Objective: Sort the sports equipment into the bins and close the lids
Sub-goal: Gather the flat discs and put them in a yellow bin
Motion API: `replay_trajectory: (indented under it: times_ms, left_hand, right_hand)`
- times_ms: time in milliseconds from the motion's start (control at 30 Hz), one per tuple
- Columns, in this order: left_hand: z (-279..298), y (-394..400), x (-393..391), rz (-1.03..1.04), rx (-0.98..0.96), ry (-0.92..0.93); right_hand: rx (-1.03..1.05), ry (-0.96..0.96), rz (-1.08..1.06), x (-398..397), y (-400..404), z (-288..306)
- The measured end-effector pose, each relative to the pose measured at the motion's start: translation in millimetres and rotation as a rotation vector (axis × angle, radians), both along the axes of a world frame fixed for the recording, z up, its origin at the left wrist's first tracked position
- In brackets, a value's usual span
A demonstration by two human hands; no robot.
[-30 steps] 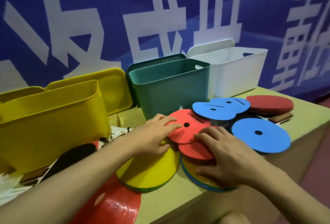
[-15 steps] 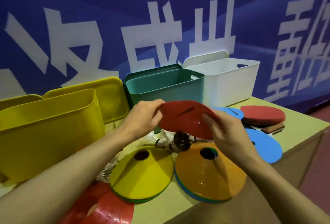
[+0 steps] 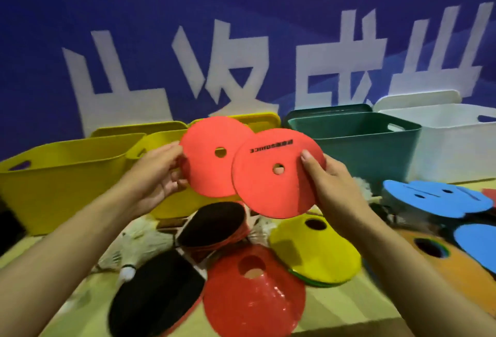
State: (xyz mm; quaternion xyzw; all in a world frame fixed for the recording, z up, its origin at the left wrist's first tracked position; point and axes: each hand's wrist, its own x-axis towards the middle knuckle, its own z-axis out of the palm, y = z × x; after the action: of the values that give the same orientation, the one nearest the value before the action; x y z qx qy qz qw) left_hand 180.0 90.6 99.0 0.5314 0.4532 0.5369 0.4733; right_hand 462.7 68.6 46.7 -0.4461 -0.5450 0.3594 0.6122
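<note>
Mid-frame, above the worktop (image 3: 362,307), the left hand (image 3: 158,175) pinches one flat red disc (image 3: 209,165) by its left edge. The right hand (image 3: 330,183) pinches a second red disc (image 3: 265,189), overlapping the first. Behind stand two yellow bins (image 3: 61,175), a green bin (image 3: 367,146) and a white bin (image 3: 456,149), all open.

Four bins (image 3: 357,146), two held red discs (image 3: 212,159).

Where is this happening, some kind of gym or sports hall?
Probably a sports venue or event stand, though I can't be sure. A blue banner with large white characters hangs behind the table, which carries marker cones, paddles, shuttlecocks and open storage bins.
</note>
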Motion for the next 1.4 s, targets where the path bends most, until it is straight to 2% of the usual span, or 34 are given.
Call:
replay_trajectory:
  times_ms: [67, 200, 267, 367, 500, 633, 667, 700, 800, 867, 933, 1067, 1167, 1200, 1267, 1333, 1400]
  left_hand:
    - [-2, -12, -40, -0.013, -0.073, -0.082]
    - [-6, -35, -112, -0.013, -0.072, 0.008]
    - [-7, -41, -146, 0.066, -0.058, 0.052]
    - [-3, -45, -196, 0.247, -0.013, -0.054]
    - [1, -40, -258, 0.414, 0.040, -0.094]
    - [9, -34, -293, 0.514, 0.047, -0.129]
    - [11, -34, -300, 0.540, 0.049, -0.132]
    - [11, -34, -306, 0.567, 0.053, -0.131]
    - [5, -33, -327, 0.620, 0.053, -0.139]
    - [-1, -31, -337, 0.604, 0.039, -0.172]
    - [-5, -23, -344, 0.558, 0.026, -0.222]
    - [10, 10, -336, 0.467, 0.037, -0.410]
    - [21, 42, -329, 0.439, -0.051, -0.512]
    - [22, 50, -327, 0.443, -0.108, -0.428]
    - [23, 57, -325, 0.474, -0.212, -0.070]
    - [24, 55, -318, 0.483, -0.214, 0.224]
    - [25, 47, -300, 0.462, -0.151, 0.388]
  right_hand:
    - [0.006, -0.013, 0.067, -43, 6, 2]
    - [-0.035, 0.032, 0.230, -122, 18, 6]
    - [-0.131, 0.144, 0.382, -155, 22, 9]
    - [-0.288, 0.260, 0.584, -195, 27, 17]
    - [-0.342, 0.312, 0.630, -247, 42, 46]
    - [-0.398, 0.585, 0.702, -318, 78, 92]
    - [-0.462, 0.557, 0.779, -333, 81, 101]
    - [-0.534, 0.437, 0.871, -344, 82, 104]
    - [-0.639, -0.132, 1.096, -360, 72, 90]
    - [-0.607, -0.364, 1.155, -358, 60, 71]
    - [-0.540, -0.439, 1.153, -344, 50, 52]
    - [-0.474, -0.441, 1.131, -303, 32, 23]
    - [-0.473, -0.458, 1.158, -280, 21, 21]
    - [-0.475, -0.476, 1.169, -273, 18, 23]
    - [-0.468, -0.508, 1.177, -259, 16, 27]
    - [-0.452, -0.514, 1.169, -244, 15, 27]
    - [-0.430, -0.503, 1.146, -224, 15, 26]
